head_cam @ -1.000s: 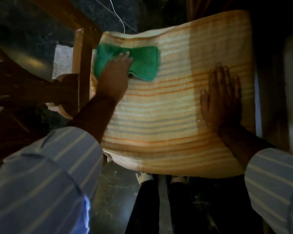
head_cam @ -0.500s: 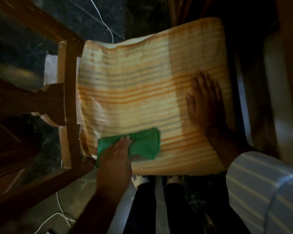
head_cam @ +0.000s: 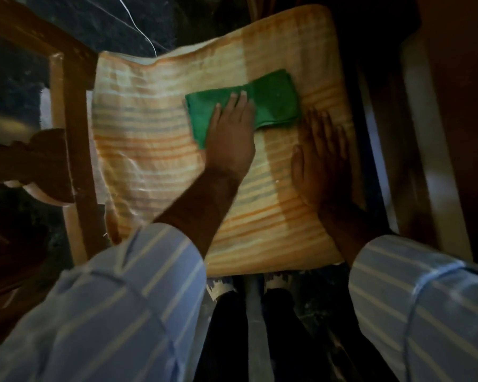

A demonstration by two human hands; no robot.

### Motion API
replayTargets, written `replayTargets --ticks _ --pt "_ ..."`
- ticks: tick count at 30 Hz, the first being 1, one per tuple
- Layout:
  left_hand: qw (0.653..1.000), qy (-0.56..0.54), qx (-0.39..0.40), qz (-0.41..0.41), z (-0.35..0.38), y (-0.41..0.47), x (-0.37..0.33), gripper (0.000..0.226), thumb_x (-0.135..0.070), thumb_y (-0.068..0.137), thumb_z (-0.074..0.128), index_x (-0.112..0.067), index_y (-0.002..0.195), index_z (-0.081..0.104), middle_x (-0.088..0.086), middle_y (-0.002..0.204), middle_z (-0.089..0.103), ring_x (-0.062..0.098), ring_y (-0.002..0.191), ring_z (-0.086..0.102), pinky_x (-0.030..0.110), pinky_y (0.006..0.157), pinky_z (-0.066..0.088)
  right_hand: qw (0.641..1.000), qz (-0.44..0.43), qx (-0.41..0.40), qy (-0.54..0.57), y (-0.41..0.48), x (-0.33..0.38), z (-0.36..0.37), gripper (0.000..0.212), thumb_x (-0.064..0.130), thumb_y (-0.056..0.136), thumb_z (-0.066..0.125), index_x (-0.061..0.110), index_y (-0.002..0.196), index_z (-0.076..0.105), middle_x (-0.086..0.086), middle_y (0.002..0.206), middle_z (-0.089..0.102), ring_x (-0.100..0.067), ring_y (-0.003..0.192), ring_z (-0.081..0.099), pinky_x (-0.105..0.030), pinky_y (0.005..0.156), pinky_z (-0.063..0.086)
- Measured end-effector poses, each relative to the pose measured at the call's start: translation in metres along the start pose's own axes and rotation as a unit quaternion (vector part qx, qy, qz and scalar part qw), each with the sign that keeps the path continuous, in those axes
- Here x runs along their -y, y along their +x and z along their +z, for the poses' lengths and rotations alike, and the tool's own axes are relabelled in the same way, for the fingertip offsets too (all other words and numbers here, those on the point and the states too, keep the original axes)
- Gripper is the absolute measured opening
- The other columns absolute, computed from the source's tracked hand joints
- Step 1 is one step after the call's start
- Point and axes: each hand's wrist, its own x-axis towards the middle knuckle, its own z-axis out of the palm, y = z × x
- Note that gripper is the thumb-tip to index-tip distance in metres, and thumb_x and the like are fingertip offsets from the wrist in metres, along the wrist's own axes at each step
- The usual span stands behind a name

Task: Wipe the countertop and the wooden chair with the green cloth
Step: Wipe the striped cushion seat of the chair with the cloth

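Note:
A folded green cloth (head_cam: 271,99) lies on the orange-striped seat cushion (head_cam: 160,150) of the wooden chair (head_cam: 72,111). My left hand (head_cam: 231,133) presses flat on the cloth's left half, fingers stretched over it, in the cushion's upper middle. My right hand (head_cam: 319,164) lies flat and spread on the cushion's right side, just below the cloth's right end, with nothing in it. The chair's wooden frame shows along the left of the cushion. No countertop shows here.
A dark stone floor (head_cam: 100,20) with a thin white cable (head_cam: 138,28) lies beyond the chair. Dark wooden furniture (head_cam: 453,106) stands close on the right. My legs and shoes (head_cam: 221,290) are right at the cushion's front edge.
My left hand slid the green cloth from the cushion's far left corner to the near left edge, then up to the upper middle-right. My right hand stayed flat on the cushion.

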Motion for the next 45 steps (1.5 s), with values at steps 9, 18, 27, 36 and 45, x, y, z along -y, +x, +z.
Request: replayTargets --ticks 9,18,27,36,45 --pt "0.949 0.003 0.107 0.297 0.028 -0.164 -0.013 0.051 -0.018 0.089 0.035 -0.011 0.128 0.067 0.011 0.144 0.057 0.030 0.135 0.052 0.052 0.114 0.036 1.000 -0.002 0.000 -0.008 0.001 -0.003 0.001 0.057 0.031 0.110 0.027 0.018 0.165 0.027 -0.004 0.174 0.027 -0.028 0.162 0.024 -0.053 0.129 0.023" --pt "0.948 -0.204 0.159 0.187 -0.037 -0.178 0.021 0.062 0.003 0.086 0.057 -0.024 0.141 0.054 -0.005 0.129 0.065 -0.008 0.111 0.062 0.003 0.096 0.039 1.000 0.023 0.003 -0.004 0.000 0.011 -0.006 0.059 0.031 0.108 0.031 0.013 0.164 0.031 -0.010 0.172 0.029 -0.032 0.161 0.024 -0.054 0.130 0.019" --pt "0.980 -0.116 -0.132 -0.089 -0.095 -0.047 0.143 0.046 -0.005 0.100 0.041 -0.011 0.146 0.046 0.013 0.143 0.055 0.025 0.133 0.050 0.030 0.113 0.035 0.997 -0.064 0.024 0.023 0.004 0.065 0.002 0.066 0.042 0.104 0.037 0.013 0.163 0.030 -0.009 0.173 0.029 -0.027 0.161 0.025 -0.053 0.132 0.016" --pt "0.990 -0.045 -0.087 -0.102 0.002 -0.065 0.108 0.061 0.011 0.088 0.036 -0.004 0.148 0.042 0.015 0.155 0.042 0.030 0.144 0.039 0.044 0.120 0.026 0.997 -0.078 0.016 0.018 0.004 0.063 0.005 0.064 0.040 0.106 0.035 0.014 0.164 0.026 -0.007 0.174 0.024 -0.025 0.163 0.020 -0.052 0.132 0.015" --pt "0.990 -0.079 0.091 0.079 0.036 -0.253 0.040 0.059 -0.008 0.077 0.054 -0.008 0.135 0.061 0.008 0.147 0.054 0.028 0.138 0.049 0.055 0.109 0.042 0.997 -0.077 0.015 0.026 0.004 0.062 0.007 0.062 0.039 0.107 0.034 0.015 0.164 0.027 -0.007 0.174 0.025 -0.025 0.162 0.021 -0.053 0.131 0.017"
